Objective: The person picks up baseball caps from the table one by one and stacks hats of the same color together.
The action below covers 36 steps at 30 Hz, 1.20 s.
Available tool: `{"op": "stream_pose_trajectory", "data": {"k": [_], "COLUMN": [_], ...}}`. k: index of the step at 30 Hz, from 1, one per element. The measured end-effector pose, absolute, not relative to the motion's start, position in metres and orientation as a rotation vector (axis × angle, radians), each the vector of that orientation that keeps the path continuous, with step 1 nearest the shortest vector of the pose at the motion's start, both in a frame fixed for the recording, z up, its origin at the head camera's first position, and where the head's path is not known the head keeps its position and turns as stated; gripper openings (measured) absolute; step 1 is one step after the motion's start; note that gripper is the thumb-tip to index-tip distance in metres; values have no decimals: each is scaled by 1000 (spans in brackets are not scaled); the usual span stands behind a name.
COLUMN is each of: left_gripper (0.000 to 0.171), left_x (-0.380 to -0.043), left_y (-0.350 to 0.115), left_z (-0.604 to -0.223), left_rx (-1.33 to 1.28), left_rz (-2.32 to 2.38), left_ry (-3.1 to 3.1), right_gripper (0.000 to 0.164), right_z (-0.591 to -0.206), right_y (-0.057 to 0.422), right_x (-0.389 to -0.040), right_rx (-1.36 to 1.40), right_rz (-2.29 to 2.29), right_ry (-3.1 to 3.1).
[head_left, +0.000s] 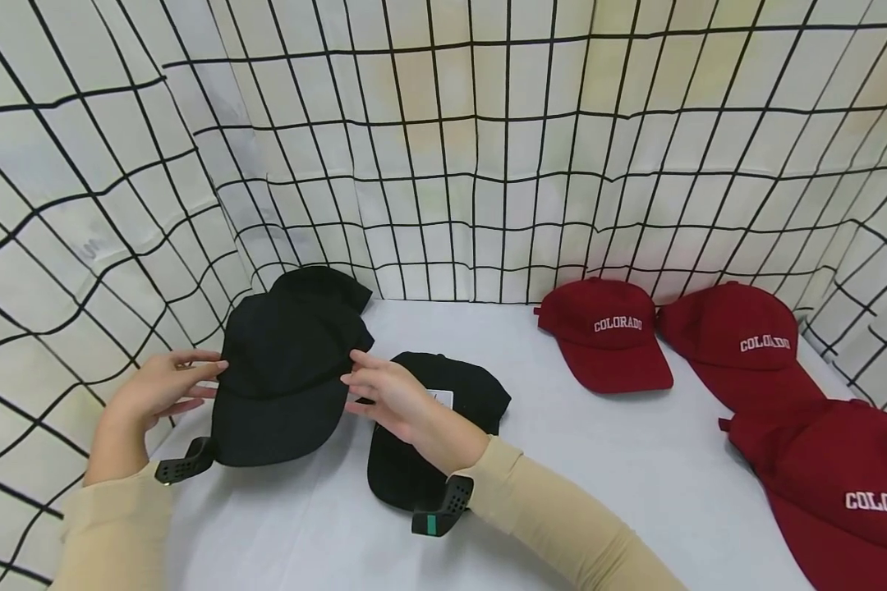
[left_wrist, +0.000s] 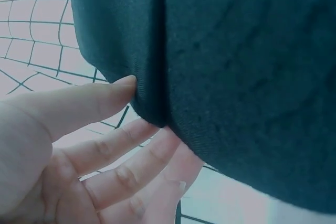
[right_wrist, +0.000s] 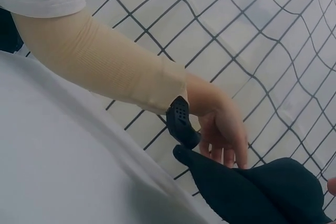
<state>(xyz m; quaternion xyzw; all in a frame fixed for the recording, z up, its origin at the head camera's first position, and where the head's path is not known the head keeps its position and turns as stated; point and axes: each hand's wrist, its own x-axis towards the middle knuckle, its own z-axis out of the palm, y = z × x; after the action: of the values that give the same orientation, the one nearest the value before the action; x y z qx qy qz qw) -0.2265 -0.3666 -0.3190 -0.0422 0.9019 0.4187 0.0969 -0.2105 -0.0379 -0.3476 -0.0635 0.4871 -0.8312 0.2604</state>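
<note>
We look forward and down from the head over the white surface (head_left: 599, 476); from the left wrist, we face the handled black cap (left_wrist: 247, 77) at close range; from the right wrist, we look across at the left grip (right_wrist: 223, 127), shared, like that cap, by all three views

At left, a plain black cap (head_left: 284, 382), brim nearest, seems slightly raised.

I work in what looks like a screened booth (head_left: 875, 271): pale sheeting (head_left: 443, 148) crossed by black grid lines (head_left: 507, 82) walls in my white-topped table (head_left: 621, 468) at the back and both sides. Whether a lab, shop or workshop surrounds it, I cannot tell.
</note>
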Motion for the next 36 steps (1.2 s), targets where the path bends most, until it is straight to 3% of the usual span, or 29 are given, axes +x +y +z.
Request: {"op": "stream_pose_trajectory", "data": {"k": [36], "left_gripper": [61], "left_x": [-242], "left_y": [-304], "left_z": [-309], "left_rx": [-14], "left_rz": [1316], "left_ry": [2725], "right_gripper": [65], "right_z": [-330], "right_y": [27], "right_x": [-213], "right_rx": [-322], "right_rz": [-2238], "right_ry": [1357]}}
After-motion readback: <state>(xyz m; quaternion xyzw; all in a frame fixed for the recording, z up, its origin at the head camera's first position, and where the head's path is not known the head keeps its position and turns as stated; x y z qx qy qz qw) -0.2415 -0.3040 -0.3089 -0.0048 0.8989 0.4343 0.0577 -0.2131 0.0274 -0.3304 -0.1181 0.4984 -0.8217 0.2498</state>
